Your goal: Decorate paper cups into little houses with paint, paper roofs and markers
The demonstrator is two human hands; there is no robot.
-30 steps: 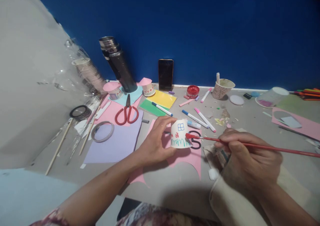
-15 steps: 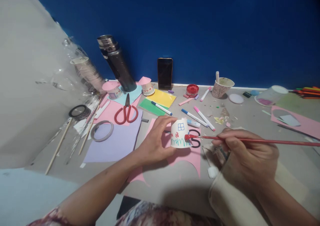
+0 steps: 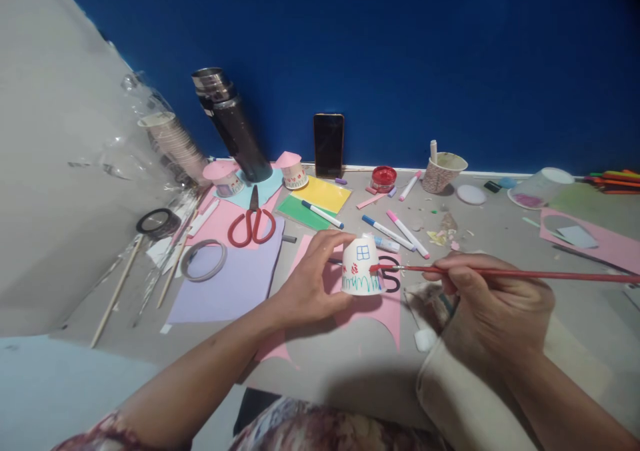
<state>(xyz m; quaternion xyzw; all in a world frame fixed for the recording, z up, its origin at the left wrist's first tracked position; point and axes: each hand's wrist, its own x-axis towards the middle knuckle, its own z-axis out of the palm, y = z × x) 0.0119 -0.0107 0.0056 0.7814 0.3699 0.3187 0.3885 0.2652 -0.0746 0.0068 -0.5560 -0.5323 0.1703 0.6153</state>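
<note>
My left hand [image 3: 316, 274] grips an upside-down white paper cup [image 3: 361, 268] between thumb and fingers. The cup bears a blue window, red flowers and a band of green and blue grass. In my right hand [image 3: 495, 301] is a red paintbrush [image 3: 530, 274], held level near its ferrule. Its red tip is at the cup's right side, over the grass; I cannot tell whether it touches. Beneath the cup lies cut pink paper [image 3: 370, 318] with a black numeral partly hidden. An open pot of red paint [image 3: 384, 178] stands behind.
Red-handled scissors [image 3: 253, 228], a tape roll [image 3: 204, 260] and lilac paper [image 3: 225, 298] lie left. Two decorated cups with pink roofs stand by a dark flask [image 3: 240, 131]. Several markers [image 3: 387, 231] lie behind the cup; a phone [image 3: 329, 146] leans on the blue wall.
The brush tip has risen slightly on the cup's right side, and its handle has tilted up a little. My left hand and the cup stay almost still.
</note>
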